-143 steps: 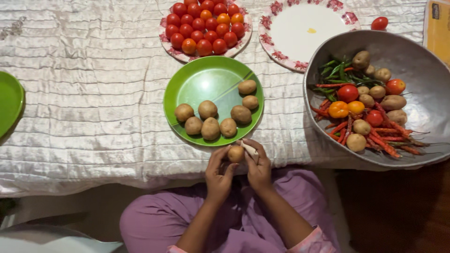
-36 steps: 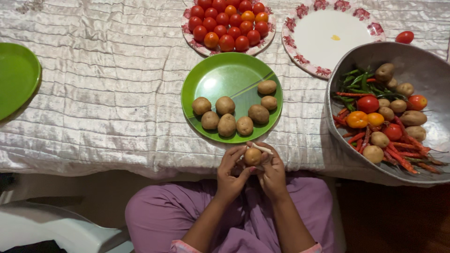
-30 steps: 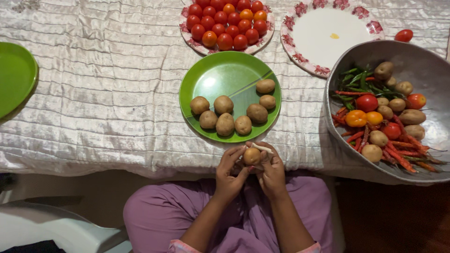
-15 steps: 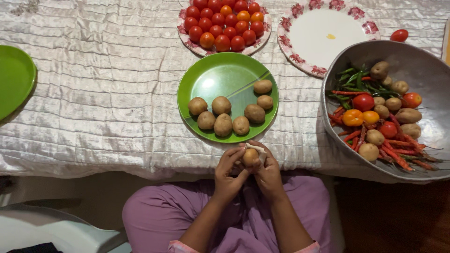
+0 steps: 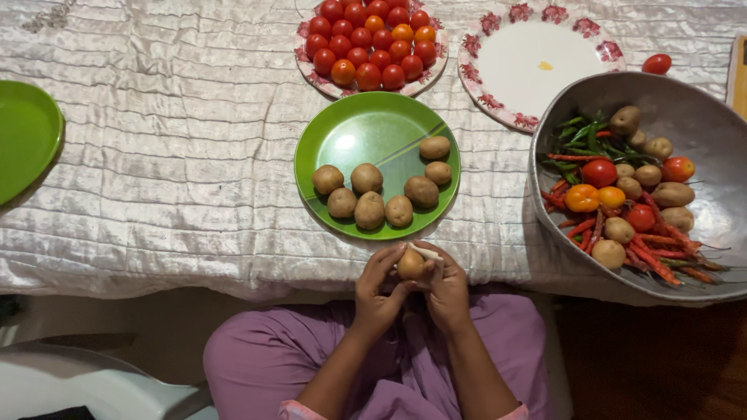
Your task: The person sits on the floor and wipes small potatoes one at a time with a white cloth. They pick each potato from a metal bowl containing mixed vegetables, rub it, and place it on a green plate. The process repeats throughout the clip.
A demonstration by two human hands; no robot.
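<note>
Both hands pinch one potato at the table edge, just below green plate.

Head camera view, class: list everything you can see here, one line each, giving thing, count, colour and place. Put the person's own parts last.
Potato: one, brown, held between both hands at the table's near edge.
Green plate: one, centre of the table, holding eight brown potatoes.
Second green plate: one, left edge, partly cut off.
Flowered plate of tomatoes: one, white with red rim, top centre, full of red and orange tomatoes.
Second flowered plate: one, white, top right, nearly bare.
Loose tomato: one, red, right of that plate.
Metal bowl: one, grey, right, with mixed vegetables.
Tablecloth: one, shiny white.
Trousers: purple, below.
Left hand, right hand: both on the potato.
</note>
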